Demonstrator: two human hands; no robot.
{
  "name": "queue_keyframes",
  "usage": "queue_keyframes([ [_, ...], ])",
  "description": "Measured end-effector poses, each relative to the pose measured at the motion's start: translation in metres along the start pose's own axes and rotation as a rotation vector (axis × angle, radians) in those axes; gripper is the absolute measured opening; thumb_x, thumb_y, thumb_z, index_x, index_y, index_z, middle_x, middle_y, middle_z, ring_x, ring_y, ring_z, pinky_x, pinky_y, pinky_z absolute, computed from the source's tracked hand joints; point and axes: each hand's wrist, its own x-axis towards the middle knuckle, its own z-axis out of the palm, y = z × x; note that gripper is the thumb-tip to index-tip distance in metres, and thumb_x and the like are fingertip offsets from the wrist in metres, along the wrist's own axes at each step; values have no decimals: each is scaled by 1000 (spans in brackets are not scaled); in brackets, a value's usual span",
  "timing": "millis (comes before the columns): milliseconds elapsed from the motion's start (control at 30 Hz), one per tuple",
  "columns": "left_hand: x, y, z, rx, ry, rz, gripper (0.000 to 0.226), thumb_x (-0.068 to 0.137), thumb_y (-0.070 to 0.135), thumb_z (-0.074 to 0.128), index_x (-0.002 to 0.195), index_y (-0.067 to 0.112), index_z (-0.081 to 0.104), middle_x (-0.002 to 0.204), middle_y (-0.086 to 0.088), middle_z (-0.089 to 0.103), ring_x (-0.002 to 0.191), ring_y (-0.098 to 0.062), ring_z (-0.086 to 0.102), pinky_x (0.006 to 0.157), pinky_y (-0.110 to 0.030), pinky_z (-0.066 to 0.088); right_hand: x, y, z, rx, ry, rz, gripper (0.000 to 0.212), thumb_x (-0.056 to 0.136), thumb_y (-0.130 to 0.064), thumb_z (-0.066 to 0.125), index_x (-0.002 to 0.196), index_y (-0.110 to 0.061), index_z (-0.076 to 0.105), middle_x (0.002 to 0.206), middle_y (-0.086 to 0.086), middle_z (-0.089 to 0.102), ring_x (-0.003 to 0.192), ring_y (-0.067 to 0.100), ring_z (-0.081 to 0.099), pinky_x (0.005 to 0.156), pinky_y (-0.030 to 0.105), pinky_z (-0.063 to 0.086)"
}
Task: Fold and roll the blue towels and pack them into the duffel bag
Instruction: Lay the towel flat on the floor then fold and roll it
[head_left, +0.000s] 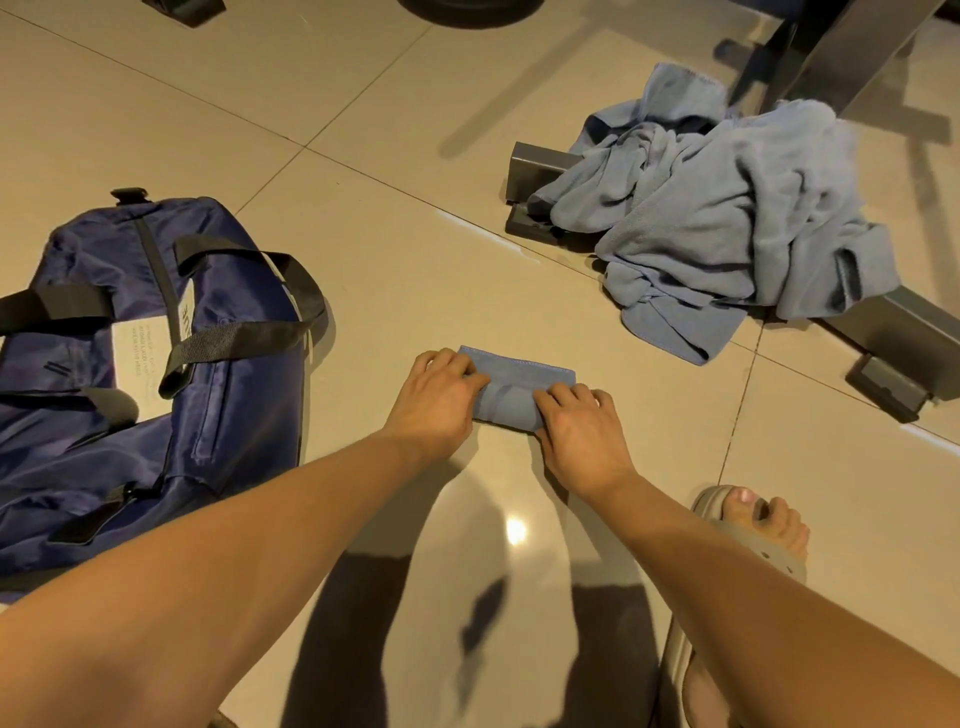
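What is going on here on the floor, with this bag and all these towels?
A person grips a small blue towel on the tiled floor, the left hand at its left end, the right hand at its right end. It is folded narrow and seems partly rolled. The navy duffel bag lies apart on the left; no towel shows in it. A pile of unfolded blue towels lies at the right, draped over a grey metal frame.

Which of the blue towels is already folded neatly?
The small towel held by the left hand and right hand. The others lie crumpled in a heap at upper right.
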Motion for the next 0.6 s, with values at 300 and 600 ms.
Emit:
queue_keyframes([
  [300, 8, -13, 11, 19, 92, 150, 30, 96, 15, 59, 124, 9, 67, 113, -6, 68, 109, -29, 60, 106, -39, 38, 22, -6, -17, -34, 1, 20, 44, 80, -31, 63, 119, -10, 56, 112, 9, 53, 103, 30, 50, 96, 46, 38],
  [600, 26, -2, 12, 124, 177, 273, 38, 85, 10, 55, 121, 3, 64, 115, -13, 63, 110, -31, 57, 118, -50, 29, 42, 20, -6, 91, -90, 46, 34, 93, -34, 55, 121, -14, 60, 118, 7, 52, 112, 30, 49, 102, 46, 32],
])
